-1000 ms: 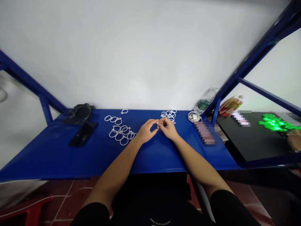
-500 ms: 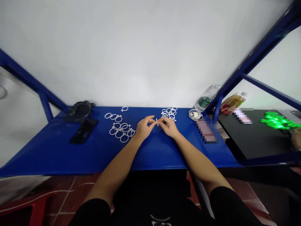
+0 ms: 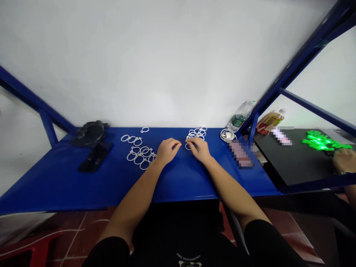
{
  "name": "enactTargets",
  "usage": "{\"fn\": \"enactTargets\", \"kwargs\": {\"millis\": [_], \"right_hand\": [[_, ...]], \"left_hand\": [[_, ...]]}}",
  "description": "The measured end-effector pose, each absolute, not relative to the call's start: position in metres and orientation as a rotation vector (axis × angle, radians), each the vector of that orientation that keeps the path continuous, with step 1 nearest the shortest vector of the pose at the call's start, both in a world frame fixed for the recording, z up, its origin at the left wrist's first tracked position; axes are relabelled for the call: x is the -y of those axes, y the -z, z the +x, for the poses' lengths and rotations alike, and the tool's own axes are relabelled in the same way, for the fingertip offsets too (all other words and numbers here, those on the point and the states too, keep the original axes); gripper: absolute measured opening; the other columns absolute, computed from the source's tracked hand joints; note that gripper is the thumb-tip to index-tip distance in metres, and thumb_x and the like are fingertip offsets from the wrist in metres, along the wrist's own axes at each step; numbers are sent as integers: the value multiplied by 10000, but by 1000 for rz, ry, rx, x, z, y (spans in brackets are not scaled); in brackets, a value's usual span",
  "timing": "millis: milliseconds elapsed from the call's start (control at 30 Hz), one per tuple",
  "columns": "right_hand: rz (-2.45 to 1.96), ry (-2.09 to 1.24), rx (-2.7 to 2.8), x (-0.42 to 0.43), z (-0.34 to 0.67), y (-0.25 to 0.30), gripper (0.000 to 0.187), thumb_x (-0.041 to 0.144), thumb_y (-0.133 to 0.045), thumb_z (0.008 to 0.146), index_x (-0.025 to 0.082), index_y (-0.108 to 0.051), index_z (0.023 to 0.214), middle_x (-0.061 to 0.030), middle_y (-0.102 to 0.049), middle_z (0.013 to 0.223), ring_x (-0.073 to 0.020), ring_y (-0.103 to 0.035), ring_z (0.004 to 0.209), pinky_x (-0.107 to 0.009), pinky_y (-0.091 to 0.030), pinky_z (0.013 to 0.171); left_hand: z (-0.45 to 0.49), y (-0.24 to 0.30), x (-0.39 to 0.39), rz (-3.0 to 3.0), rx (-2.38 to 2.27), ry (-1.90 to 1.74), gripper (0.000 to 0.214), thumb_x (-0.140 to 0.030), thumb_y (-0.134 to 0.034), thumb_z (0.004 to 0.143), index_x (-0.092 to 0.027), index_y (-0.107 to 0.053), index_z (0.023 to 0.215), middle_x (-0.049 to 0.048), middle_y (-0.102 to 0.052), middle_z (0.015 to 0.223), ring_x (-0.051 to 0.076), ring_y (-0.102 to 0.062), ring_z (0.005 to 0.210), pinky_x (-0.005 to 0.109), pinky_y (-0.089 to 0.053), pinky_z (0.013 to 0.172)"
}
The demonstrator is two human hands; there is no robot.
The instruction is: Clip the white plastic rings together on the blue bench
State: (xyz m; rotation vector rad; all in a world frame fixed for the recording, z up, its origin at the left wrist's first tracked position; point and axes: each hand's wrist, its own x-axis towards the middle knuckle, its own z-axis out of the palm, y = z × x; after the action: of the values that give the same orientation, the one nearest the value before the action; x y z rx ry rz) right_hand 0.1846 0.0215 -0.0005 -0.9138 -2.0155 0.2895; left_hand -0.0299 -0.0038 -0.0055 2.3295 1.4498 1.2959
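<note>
My right hand (image 3: 199, 149) pinches a white ring (image 3: 188, 147) between thumb and forefinger, and part of the ring shows below the fingertips. Just left of it, my left hand (image 3: 167, 151) has its thumb and forefinger together; anything between them is too small to make out. The two hands are apart, a short gap between their fingertips. Behind my right hand lies a cluster of white rings (image 3: 200, 131), partly covered by the fingers. A larger group of white rings with small tabs (image 3: 139, 159) spreads to the left of my left hand.
Farther left are a black phone-like slab (image 3: 96, 157) and a dark crumpled bag (image 3: 93, 133). A coiled white cable with plug (image 3: 228, 135) and a bottle (image 3: 241, 116) stand right. On a black table (image 3: 289, 163), another person's hand (image 3: 345, 160) is near glowing green pieces (image 3: 319, 141).
My hands have moved apart from a white piece both were touching. A ring now shows at my right fingertips. The other person's hand has come further into view.
</note>
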Motion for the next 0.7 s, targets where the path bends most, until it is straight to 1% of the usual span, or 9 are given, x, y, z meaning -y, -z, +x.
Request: {"fn": "enactTargets", "kwargs": {"millis": [100,133,200,300,333,400,500,633,700], "right_hand": [[-987,-174,1968,-32,197,-2,197,300,-571,1031,258,-761,1065,-87,-756,1034,-251,-695,1007,-394,-549,945],[-1030,-146,1932,-36,202,-3,193,308,-584,1024,253,-763,1068,-91,-747,1052,-252,-689,1011,-390,-553,928],[-1107,-134,1870,-42,209,-4,193,316,-605,1009,237,-766,1081,-94,-735,1068,-237,-685,943,-369,-563,860],[-1169,-194,1857,-45,214,-5,193,307,-612,998,220,-769,1070,-73,-749,988,-202,-671,798,-334,-551,774],[-1173,-223,1887,-44,214,-5,190,300,-614,996,219,-769,1068,-66,-757,966,-198,-674,786,-326,-545,769],[-1158,-281,2006,-40,210,-5,180,283,-621,991,221,-768,1075,-61,-776,985,-203,-696,835,-321,-538,794],[-1092,-379,2297,-31,199,-4,176,249,-641,980,229,-764,1104,-52,-788,1052,-205,-717,922,-313,-525,837],[-1096,-463,2517,-25,187,0,206,253,-674,969,224,-756,1156,-39,-790,1003,-196,-721,886,-292,-516,797],[-1150,-442,2533,-26,188,0,220,269,-677,971,225,-751,1173,-46,-791,1030,-203,-724,914,-294,-518,801]], "left_hand": [[-45,2,-2,2292,-1635,-1238,151,-311,-640,972,-221,-761,968,65,-763,943,235,-697,916,373,-508,892],[-52,1,-4,2264,-1743,-1196,160,-322,-641,969,-222,-765,977,77,-767,986,253,-691,961,391,-500,928],[-68,-3,-5,2165,-1998,-1071,197,-355,-631,972,-225,-768,1028,96,-758,1099,289,-663,1062,428,-473,999],[-90,-8,-6,1948,-2302,-886,288,-400,-645,962,-210,-752,1149,136,-705,1230,335,-608,1174,466,-439,1060],[-96,-8,-6,1890,-2352,-872,332,-407,-661,952,-194,-740,1195,155,-678,1270,344,-594,1203,471,-437,1072],[-105,-9,-6,1817,-2394,-907,411,-411,-688,936,-170,-710,1269,179,-625,1336,346,-578,1249,465,-441,1092],[-113,-8,-6,1766,-2413,-903,454,-418,-693,931,-171,-685,1312,174,-612,1345,335,-586,1254,464,-462,1090],[-118,-3,-8,1733,-2426,-653,485,-472,-684,934,-169,-680,1312,186,-661,1274,375,-623,1189,524,-493,1012],[-118,2,-9,1747,-2389,-558,483,-472,-690,930,-170,-678,1306,196,-682,1251,388,-639,1168,530,-504,980]]}}
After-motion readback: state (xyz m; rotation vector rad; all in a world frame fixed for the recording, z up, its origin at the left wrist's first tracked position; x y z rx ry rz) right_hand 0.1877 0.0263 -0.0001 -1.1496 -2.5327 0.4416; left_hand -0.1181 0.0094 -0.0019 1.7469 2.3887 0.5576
